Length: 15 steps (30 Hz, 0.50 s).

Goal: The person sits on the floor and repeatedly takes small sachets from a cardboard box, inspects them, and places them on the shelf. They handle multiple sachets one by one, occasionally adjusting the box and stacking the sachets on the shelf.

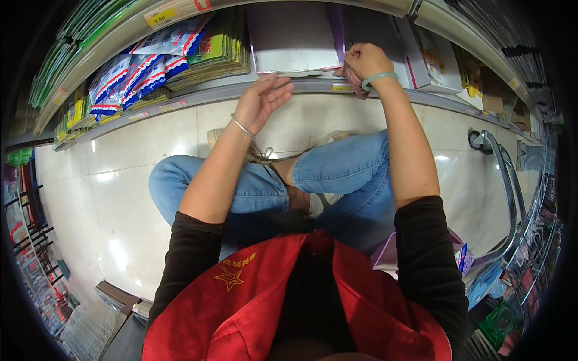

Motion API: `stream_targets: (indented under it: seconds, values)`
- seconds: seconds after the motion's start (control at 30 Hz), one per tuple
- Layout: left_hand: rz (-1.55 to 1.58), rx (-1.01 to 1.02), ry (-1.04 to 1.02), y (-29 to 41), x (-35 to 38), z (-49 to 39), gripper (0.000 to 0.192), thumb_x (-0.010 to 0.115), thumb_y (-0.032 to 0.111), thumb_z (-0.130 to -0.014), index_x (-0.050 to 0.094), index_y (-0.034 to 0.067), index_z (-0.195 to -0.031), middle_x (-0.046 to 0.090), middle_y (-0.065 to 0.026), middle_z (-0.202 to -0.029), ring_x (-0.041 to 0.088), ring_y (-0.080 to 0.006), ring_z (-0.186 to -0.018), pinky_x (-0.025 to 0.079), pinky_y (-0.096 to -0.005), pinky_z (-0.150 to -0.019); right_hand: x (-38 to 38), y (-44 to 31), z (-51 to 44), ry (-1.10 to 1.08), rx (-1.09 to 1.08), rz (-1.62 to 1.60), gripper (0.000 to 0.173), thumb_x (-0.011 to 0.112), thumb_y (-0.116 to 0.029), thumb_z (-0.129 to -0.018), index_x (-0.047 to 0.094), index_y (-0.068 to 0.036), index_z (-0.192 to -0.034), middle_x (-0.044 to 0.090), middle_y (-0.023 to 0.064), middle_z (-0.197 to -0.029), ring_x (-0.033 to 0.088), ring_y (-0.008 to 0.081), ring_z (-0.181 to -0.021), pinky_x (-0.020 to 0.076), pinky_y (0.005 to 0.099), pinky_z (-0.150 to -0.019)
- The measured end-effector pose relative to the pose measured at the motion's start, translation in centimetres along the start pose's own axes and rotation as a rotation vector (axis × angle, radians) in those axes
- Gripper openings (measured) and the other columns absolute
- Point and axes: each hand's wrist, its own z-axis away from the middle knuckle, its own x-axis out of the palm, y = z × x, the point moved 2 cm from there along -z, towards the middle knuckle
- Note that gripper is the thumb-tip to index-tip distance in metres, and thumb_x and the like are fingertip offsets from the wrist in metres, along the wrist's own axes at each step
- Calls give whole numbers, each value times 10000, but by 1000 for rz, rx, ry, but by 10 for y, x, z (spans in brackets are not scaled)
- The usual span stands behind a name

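My right hand (366, 61), with a pale green bangle at its wrist, grips a crumpled brownish-pink cloth (354, 81) at the front of the bottom shelf. Part of the cloth hangs over the shelf's front edge (311, 85). My left hand (264, 101), with a silver bangle, is palm up with its fingers apart and nothing in it, close to the shelf edge. Behind the hands, a pale, flat-topped box (295, 38) with purple edges lies on the shelf. A darker grey surface (372, 29) lies to its right.
Blue-and-white plastic packets (140, 74) lie over stacked green-and-yellow packages (216, 54) at the left. Another white box (435, 58) stands at the right. A metal cart frame on a wheel (510, 180) stands on the tiled floor to the right. A shelf rail (280, 3) runs above.
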Motion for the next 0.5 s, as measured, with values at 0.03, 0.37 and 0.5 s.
stream_targets:
  seconds: [0.03,0.37,0.5]
  values:
    - [37,10,-11,1,1,1,220,499,117,-1006,525,-37,-1160,605,-239,-1256,642,-322,-1145,556,-400,-978,-6,1,0,50,25,-9,299,625,-349,-831,758,-149,-1008,731,118,-986,685,327,-951,533,423,-843]
    - [-73,214,74,-3,1,1,137,550,130,-981,558,50,-1092,605,-188,-1290,603,-328,-1212,490,-459,-1053,-37,32,25,-57,-24,25,542,724,-346,-820,639,-64,-1275,717,155,-1038,693,312,-954,522,383,-878]
    - [-228,74,57,-10,14,13,195,556,190,-994,558,46,-1125,628,-172,-1237,616,-313,-1185,508,-466,-1022,-46,18,40,-84,-113,-64,457,716,-263,-849,644,-23,-1232,717,149,-1002,706,250,-853,540,357,-793]
